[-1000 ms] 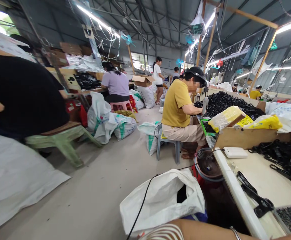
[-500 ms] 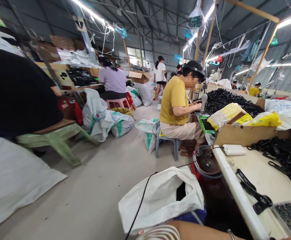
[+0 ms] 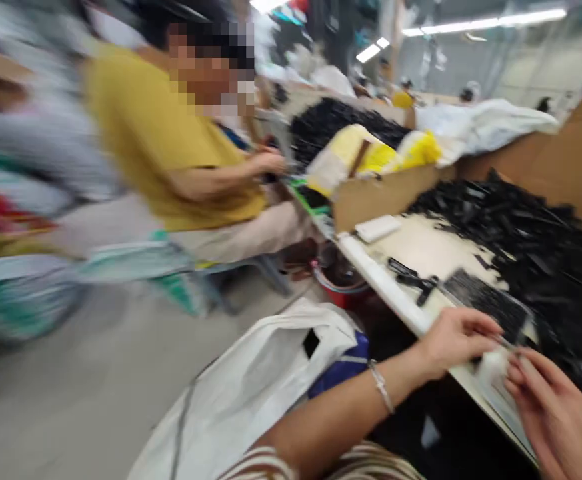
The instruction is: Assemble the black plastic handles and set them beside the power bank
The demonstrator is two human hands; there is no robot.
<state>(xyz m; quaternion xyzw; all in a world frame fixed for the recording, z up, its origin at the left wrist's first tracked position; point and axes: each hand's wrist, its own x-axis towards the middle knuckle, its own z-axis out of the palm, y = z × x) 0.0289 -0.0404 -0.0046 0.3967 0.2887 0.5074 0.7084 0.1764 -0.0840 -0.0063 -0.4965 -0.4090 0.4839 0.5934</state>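
Note:
The picture is blurred by motion. My left hand [image 3: 458, 340], with a bracelet on the wrist, reaches over the table edge [image 3: 395, 300] with its fingers pinched on a small white piece [image 3: 493, 367]. My right hand [image 3: 555, 413] comes in from the lower right, and its fingertips meet the same piece. Just beyond my hands lies a flat tray of small black parts [image 3: 485, 303]. A big heap of black plastic parts [image 3: 531, 233] covers the table to the right.
A person in a yellow shirt [image 3: 161, 133] sits at the table's far end beside a cardboard box [image 3: 381, 193]. A white flat device [image 3: 378, 228] and black handle-shaped parts [image 3: 413, 277] lie on the table. Below its edge are a red bucket [image 3: 343, 287] and a white sack [image 3: 251, 387].
The view has swung sharply right and down toward the table. Both my hands have come into view, meeting at a small white piece by the tray.

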